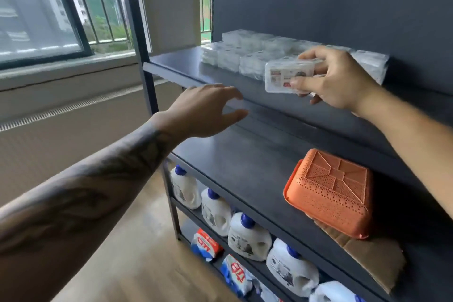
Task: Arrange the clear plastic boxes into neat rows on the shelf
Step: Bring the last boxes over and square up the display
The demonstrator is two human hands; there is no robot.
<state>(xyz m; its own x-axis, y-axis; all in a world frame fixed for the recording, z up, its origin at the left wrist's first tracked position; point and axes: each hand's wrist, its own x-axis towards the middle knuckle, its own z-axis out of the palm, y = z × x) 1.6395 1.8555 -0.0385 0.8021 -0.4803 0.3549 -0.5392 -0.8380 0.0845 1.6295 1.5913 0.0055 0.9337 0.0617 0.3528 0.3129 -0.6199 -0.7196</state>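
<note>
Clear plastic box: held in the air just in front of the top shelf, at about 1 o'clock in the view; a printed label with a red mark faces the camera.
Right hand: grasping the box at its right end, fingers over the top edge, thumb pressed on the front face, one finger curled beneath.
Left hand: holds nothing, fingers spread and loosely extended, at 12 o'clock near the middle of the view; it hovers beside the front lip of the top shelf, and whether it touches the lip cannot be told.
Rows of boxes: more clear boxes stand side by side on the top shelf, just behind the held one, toward 12 o'clock.
Top shelf: dark metal, its near left part bare.
Orange basket: upside down on the middle shelf at 4 o'clock, one edge resting on flat cardboard.
White jugs: blue-capped, lined along a lower shelf at 6 o'clock.
Bagged packs: blue, white and red, on the bottom shelf.
</note>
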